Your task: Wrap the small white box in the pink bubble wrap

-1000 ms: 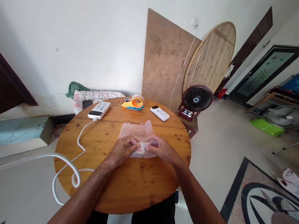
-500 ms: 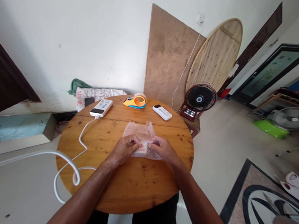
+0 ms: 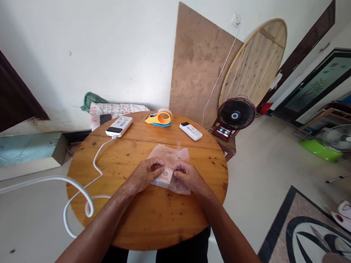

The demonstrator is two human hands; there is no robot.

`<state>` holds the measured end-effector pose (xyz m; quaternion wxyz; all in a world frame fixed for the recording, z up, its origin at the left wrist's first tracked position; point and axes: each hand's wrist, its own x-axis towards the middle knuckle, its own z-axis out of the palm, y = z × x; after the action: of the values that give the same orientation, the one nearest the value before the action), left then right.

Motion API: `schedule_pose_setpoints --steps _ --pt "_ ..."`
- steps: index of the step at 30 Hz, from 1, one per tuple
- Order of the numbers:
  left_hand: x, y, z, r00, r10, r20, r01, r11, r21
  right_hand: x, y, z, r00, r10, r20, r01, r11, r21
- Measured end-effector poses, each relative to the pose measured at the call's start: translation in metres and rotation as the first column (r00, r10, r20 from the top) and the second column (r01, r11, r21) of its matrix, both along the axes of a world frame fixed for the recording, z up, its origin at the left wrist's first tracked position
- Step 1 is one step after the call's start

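Observation:
A small pale box (image 3: pixel 167 176) with red print lies on a sheet of clear bubble wrap (image 3: pixel 181 188) on the round wooden table. At the box's left end, the thumb and fingers of my left hand (image 3: pixel 145 173) close in a pinch. My right hand (image 3: pixel 191 176) grips the box's right edge between thumb and fingertips, with its fingers curled. The wrap spreads out flat behind the box and under my right hand. A strip of clear tape (image 3: pixel 179 146) sticks out at its far edge.
Farther back on the wooden table (image 3: pixel 150 219) are an orange tape dispenser (image 3: pixel 160 118), a white power bank (image 3: pixel 190 131), and another power bank (image 3: pixel 119 126) with a white cable (image 3: pixel 96 159). A black fan (image 3: pixel 236 114) stands beyond the table's right edge.
The bubble wrap has opened out flatter, and its raised right part has come down. More of the box's printed face shows between my hands, which stay in nearly the same place.

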<state>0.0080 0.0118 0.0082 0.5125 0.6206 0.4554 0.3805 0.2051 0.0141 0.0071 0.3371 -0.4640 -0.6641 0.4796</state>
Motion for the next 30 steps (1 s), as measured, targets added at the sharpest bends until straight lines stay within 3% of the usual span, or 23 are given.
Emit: schedule_pose_setpoints --steps 4,9,13,16,20,24,30 --pt "0.001 0.001 -0.006 0.999 -0.007 0.042 0.008 1.000 -0.023 0.002 -0.002 -0.003 1.000 -0.025 -0.007 0.025 0.999 -0.023" --pt "0.001 0.002 -0.008 1.000 -0.007 0.013 0.007 1.000 -0.006 0.003 -0.008 0.002 0.981 -0.115 0.153 0.084 0.978 0.191" --pt "0.001 0.003 -0.010 1.000 -0.020 0.009 0.020 1.000 0.011 -0.004 -0.019 0.018 0.941 -0.157 0.299 -0.015 0.865 0.501" --pt "0.002 0.004 -0.010 0.999 -0.032 0.036 0.032 0.999 0.007 -0.012 -0.024 0.026 0.900 -0.124 0.418 -0.175 0.775 0.608" --pt "0.000 0.003 -0.006 0.999 -0.026 0.020 0.025 0.999 0.037 -0.018 -0.024 0.025 0.816 -0.108 0.567 -0.325 0.726 0.606" --pt "-0.015 0.003 0.001 0.994 0.047 -0.101 -0.035 0.993 0.116 -0.017 -0.024 0.025 0.773 -0.130 0.621 -0.347 0.733 0.585" --pt "-0.032 0.005 -0.003 0.943 0.093 -0.321 -0.074 0.995 0.073 -0.019 -0.029 0.036 0.739 -0.120 0.663 -0.376 0.744 0.553"
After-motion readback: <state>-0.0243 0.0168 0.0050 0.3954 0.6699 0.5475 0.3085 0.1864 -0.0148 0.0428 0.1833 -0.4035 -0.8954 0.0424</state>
